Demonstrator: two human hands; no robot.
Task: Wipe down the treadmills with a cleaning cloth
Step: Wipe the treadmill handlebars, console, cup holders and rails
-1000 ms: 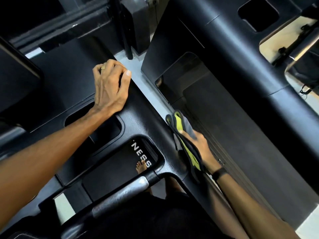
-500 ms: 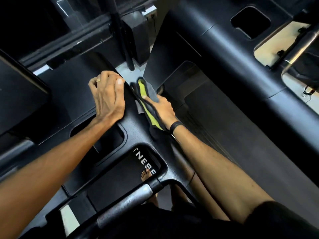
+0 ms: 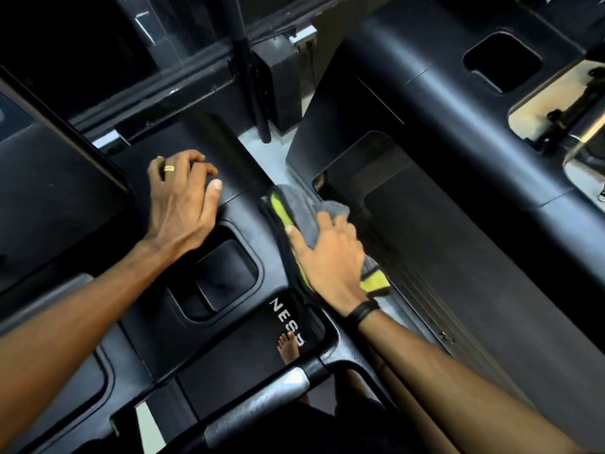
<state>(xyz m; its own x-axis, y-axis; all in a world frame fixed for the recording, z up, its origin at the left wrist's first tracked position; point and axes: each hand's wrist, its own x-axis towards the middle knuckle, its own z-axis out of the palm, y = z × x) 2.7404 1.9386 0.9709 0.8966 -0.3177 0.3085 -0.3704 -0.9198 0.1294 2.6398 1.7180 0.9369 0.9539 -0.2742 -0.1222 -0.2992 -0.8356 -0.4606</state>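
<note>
While the right hand [image 3: 330, 257] presses a cleaning cloth [image 3: 299, 209] on the right edge of the near treadmill console [image 3: 248, 224], the left hand [image 3: 181, 201] rests on its top.

The console is matte black plastic with a fine grain and rounded rectangular recesses; a second treadmill [image 3: 458, 152], of the same dark plastic, stands just beside it on the right, and a narrow strip of pale floor [image 3: 262, 152] shows between them. The cloth is soft grey with a yellow-green side, folded over the console edge; the right palm lies flat on it with thumb spread, and its fingertips are hidden behind the edge. The left fingers are curled loosely on the surface and hold nothing. A metal handlebar [image 3: 262, 404] is cut off at the bottom. White letters [image 3: 288, 322] are only partly readable.
</note>
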